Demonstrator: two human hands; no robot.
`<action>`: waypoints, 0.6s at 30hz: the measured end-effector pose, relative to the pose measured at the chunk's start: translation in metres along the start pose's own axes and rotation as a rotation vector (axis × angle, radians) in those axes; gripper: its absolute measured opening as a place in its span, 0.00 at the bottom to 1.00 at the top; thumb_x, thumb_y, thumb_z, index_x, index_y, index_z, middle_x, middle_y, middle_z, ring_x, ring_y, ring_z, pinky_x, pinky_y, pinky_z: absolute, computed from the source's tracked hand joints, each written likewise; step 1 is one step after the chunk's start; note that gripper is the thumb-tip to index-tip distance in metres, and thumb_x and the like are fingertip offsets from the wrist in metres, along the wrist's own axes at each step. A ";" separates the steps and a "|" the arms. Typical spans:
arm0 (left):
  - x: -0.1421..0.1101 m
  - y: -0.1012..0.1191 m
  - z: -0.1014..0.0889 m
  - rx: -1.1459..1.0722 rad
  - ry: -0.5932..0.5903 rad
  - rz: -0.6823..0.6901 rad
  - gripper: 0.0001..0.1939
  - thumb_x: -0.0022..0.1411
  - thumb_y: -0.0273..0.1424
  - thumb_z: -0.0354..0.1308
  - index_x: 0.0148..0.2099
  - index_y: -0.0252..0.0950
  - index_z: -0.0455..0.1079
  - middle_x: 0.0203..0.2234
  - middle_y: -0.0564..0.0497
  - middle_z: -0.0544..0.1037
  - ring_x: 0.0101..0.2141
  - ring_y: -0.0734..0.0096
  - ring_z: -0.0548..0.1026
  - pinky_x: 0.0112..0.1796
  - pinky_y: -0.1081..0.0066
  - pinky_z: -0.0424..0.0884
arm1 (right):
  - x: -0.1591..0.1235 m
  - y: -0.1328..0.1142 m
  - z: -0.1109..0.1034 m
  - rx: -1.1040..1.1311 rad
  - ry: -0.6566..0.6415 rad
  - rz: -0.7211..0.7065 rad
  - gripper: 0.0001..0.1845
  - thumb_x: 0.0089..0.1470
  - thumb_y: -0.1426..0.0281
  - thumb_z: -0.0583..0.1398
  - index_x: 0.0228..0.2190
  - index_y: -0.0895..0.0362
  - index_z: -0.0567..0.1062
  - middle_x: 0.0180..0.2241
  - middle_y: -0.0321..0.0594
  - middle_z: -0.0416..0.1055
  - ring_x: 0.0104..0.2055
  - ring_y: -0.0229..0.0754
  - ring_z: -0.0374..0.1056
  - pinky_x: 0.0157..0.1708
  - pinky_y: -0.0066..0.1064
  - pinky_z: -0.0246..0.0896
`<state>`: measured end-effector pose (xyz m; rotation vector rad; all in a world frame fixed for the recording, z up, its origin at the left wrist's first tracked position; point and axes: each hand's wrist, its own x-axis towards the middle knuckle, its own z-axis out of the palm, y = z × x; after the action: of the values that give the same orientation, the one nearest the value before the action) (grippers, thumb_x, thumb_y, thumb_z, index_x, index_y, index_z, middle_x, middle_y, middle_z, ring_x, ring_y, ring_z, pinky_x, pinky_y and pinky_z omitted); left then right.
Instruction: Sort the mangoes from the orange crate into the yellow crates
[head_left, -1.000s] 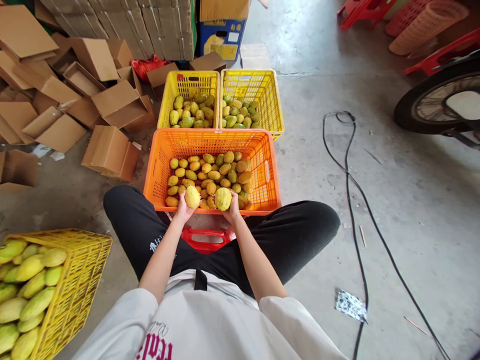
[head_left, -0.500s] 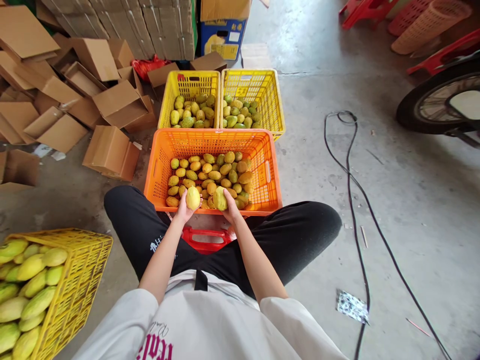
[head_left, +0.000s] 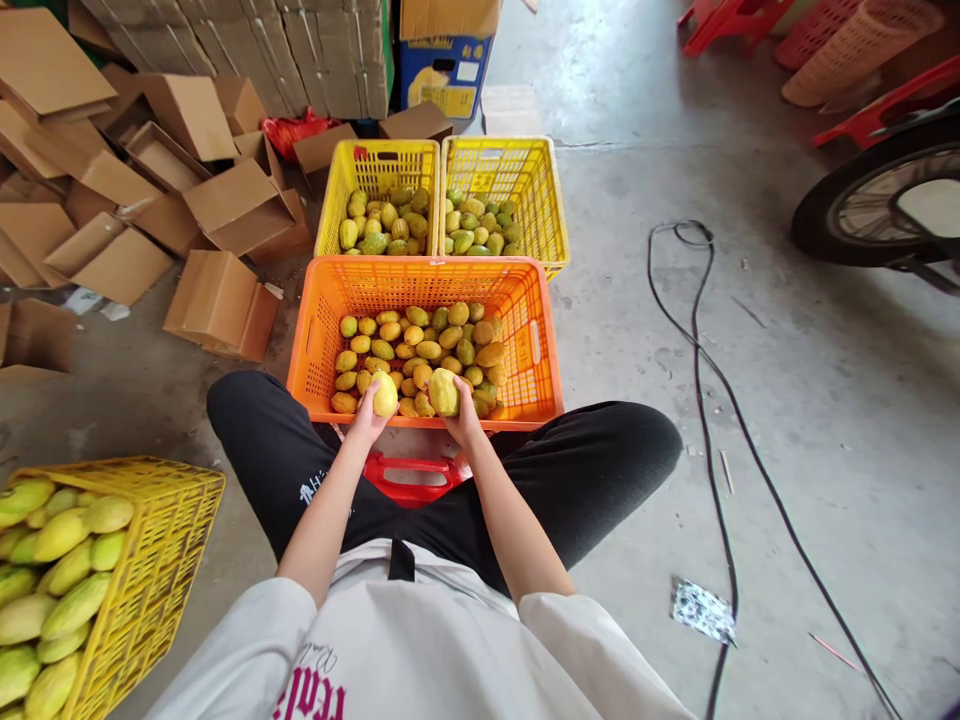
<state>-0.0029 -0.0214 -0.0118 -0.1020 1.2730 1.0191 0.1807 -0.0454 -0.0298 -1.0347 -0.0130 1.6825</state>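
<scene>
In my left hand (head_left: 367, 414) I hold a smooth pale-yellow melon (head_left: 385, 394), the fingers closed around its left side. My right hand (head_left: 464, 413) grips a greenish-yellow melon (head_left: 444, 392) with a lumpy, ribbed skin. Both hands are over the near edge of an orange plastic crate (head_left: 424, 270). Inside that crate lie many small yellow, orange and green melons (head_left: 429, 350), those nearest me partly hidden by the held fruit.
Behind the orange crate stand two yellow crates (head_left: 440, 190) with more fruit. A tilted yellow crate (head_left: 161, 560) of longer yellow-green melons is at lower left. Cardboard boxes (head_left: 217, 300) are heaped at left. A black cable (head_left: 701, 400) and a motorcycle wheel (head_left: 847, 210) are at right.
The melon in my right hand has turned and shifted slightly right, showing more of its ribbed side. My left hand and its melon have barely moved.
</scene>
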 end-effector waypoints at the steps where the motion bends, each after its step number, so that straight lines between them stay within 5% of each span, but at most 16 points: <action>1: -0.001 0.001 0.001 0.006 0.008 -0.002 0.11 0.64 0.35 0.63 0.48 0.40 0.76 0.37 0.48 0.81 0.40 0.64 0.79 0.40 0.69 0.78 | 0.000 0.000 0.000 0.000 -0.002 -0.002 0.18 0.54 0.57 0.64 0.42 0.55 0.79 0.39 0.43 0.83 0.44 0.49 0.81 0.41 0.37 0.79; 10: 0.000 0.002 0.001 -0.008 -0.115 -0.072 0.21 0.73 0.45 0.50 0.52 0.36 0.75 0.36 0.44 0.81 0.40 0.62 0.80 0.44 0.63 0.80 | 0.001 -0.001 0.000 -0.004 0.019 0.037 0.14 0.58 0.57 0.61 0.39 0.53 0.79 0.37 0.39 0.83 0.42 0.48 0.79 0.39 0.38 0.80; 18: 0.005 -0.001 -0.003 -0.026 -0.163 -0.093 0.22 0.76 0.42 0.46 0.59 0.34 0.71 0.41 0.42 0.82 0.44 0.61 0.81 0.52 0.58 0.77 | 0.002 0.000 0.003 0.001 0.064 0.048 0.15 0.60 0.56 0.58 0.40 0.52 0.77 0.32 0.37 0.82 0.40 0.48 0.80 0.38 0.37 0.79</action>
<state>-0.0045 -0.0204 -0.0173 -0.0956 1.0970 0.9444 0.1787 -0.0420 -0.0293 -1.0959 0.0545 1.6913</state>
